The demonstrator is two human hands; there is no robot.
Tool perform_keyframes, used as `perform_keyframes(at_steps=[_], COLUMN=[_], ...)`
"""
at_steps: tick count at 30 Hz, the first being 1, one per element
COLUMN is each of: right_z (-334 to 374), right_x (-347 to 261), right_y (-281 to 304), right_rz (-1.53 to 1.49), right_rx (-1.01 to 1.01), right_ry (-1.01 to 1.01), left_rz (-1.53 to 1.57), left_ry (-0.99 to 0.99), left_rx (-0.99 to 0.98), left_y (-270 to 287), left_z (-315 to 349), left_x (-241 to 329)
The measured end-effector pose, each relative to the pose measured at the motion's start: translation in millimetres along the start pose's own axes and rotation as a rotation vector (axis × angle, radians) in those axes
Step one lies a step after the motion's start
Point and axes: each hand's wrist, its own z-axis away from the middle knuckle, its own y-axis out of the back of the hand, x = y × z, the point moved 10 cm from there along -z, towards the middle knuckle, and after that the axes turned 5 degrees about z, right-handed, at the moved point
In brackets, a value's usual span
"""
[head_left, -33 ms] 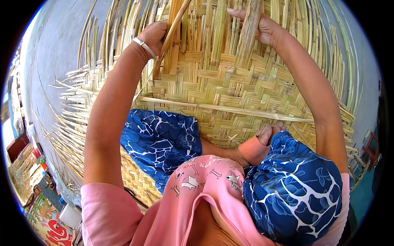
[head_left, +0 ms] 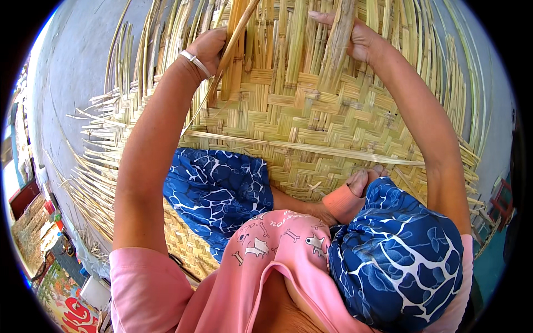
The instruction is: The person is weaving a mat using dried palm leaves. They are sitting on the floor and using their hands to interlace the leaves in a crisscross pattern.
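Note:
A large mat of woven split-bamboo strips (head_left: 355,119) lies under me, its loose strips fanning out beyond the woven part. At the upper left my left hand (head_left: 211,47), with a white bangle at the wrist, is closed round upright tan strips (head_left: 236,39). One narrow strip crosses in front of its fingers. At the upper right my right hand (head_left: 361,41) is closed behind a wide, weathered strip (head_left: 337,50) that it holds raised; one finger points left past it. Both hands' fingertips are partly hidden by the strips. One long flat strip (head_left: 288,145) lies across the weave near my legs.
My bare foot (head_left: 358,180) and patterned blue trouser legs (head_left: 222,177) rest on the mat. Grey floor (head_left: 72,72) surrounds it, with thin loose strips at the right. Assorted items and a colourful printed sheet (head_left: 64,299) stand at the lower left; a reddish object (head_left: 501,202) is at the right.

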Motion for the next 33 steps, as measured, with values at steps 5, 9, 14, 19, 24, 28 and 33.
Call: perform_keyframes(at_steps=[5, 9, 14, 19, 24, 28, 33], right_z=[17.7, 7.9, 18.7, 19.1, 15.2, 26.3, 7.4], right_x=[-17.1, -8.0, -19.9, -16.5, -21.2, -50.5, -25.2], right_y=[-27.2, -36.1, -53.6, -54.5, -52.3, -72.7, -22.5], right_rz=[0.003, 0.000, -0.035, -0.083, -0.207, -0.448, -0.514], right_rx=[0.006, -0.141, -0.203, -0.208, -0.209, -0.390, -0.505], right_ry=[0.099, 0.063, 0.043, 0.020, 0.087, 0.143, 0.256], left_rz=[0.030, 0.066, 0.028, -0.372, -0.779, -0.939, -1.365], left_ry=[-0.002, 0.010, -0.019, -0.074, -0.062, -0.243, -0.269], left_rx=[-0.155, -0.263, -0.227, -0.214, -0.329, -0.428, -0.409], left_y=[-9.1, -13.1, -27.8, -31.5, -49.7, -31.1, -68.7], left_z=[3.2, 6.1, 19.6, 12.0, 20.0, 12.6, 28.1], left_x=[3.7, 1.1, 7.0, 13.3, 20.5, 23.5, 43.6])
